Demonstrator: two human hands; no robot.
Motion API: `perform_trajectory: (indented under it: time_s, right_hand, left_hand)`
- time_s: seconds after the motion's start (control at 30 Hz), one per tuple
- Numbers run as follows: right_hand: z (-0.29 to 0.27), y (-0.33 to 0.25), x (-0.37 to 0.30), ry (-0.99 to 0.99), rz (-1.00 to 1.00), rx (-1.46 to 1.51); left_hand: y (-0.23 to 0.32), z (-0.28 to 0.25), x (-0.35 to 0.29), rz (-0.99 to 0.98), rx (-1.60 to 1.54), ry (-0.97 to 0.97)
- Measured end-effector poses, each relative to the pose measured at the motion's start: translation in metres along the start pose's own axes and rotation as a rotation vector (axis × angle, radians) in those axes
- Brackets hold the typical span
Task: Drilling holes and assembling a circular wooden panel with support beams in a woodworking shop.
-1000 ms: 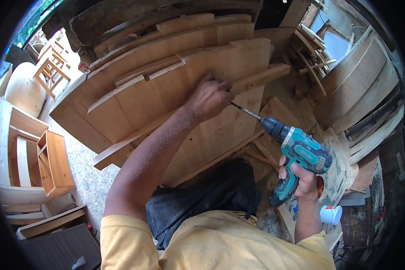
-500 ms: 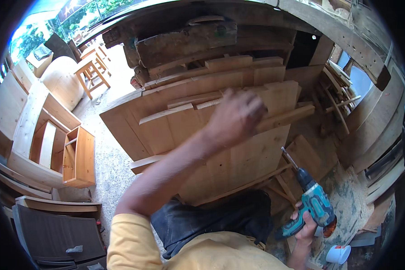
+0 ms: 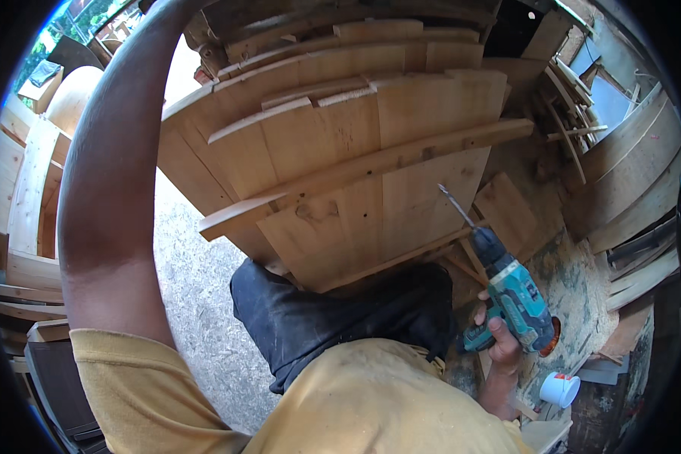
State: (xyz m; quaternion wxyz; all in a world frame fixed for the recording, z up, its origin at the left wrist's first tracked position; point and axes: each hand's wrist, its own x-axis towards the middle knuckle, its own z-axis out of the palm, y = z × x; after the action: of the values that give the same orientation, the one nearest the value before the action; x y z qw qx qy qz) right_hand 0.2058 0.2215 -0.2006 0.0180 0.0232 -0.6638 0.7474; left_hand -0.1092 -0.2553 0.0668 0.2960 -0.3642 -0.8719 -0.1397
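Note:
My right hand (image 3: 503, 344) is wrapped round the grip of a teal and black cordless drill (image 3: 520, 296). Its long bit (image 3: 455, 204) points up and to the left, apart from the wood in front of it. My left arm (image 3: 113, 189) is raised along the left side, and the hand lies beyond the upper edge. A wooden panel of joined boards (image 3: 333, 234) leans before my knees. Across it slants a narrow wooden batten (image 3: 371, 174), with several dark notches or marks along it.
More boards (image 3: 303, 72) lean behind the panel. Low at right stands a white tub (image 3: 559, 390) on the dusty floor. Planks (image 3: 643, 174) line the right side, scrap wood (image 3: 571, 129) is stacked farther back, and wooden frames (image 3: 34, 189) stand at left.
My left hand has swung up and left from the panel, out of view. My view has shifted, uncovering the batten. The drill remains in my right hand.

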Motion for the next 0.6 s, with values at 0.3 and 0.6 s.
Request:
perform_trajectory:
  time_s: [0.3,0.6]
  right_hand:
    - [0.051,0.014,0.026,-0.224,-0.034,-0.036]
    - [0.062,0.02,0.037,-0.243,-0.007,-0.03]
  left_hand:
    - [0.135,0.074,-0.164,-0.212,0.517,0.264]
    - [0.117,0.086,-0.24,-0.892,-0.238,0.266]
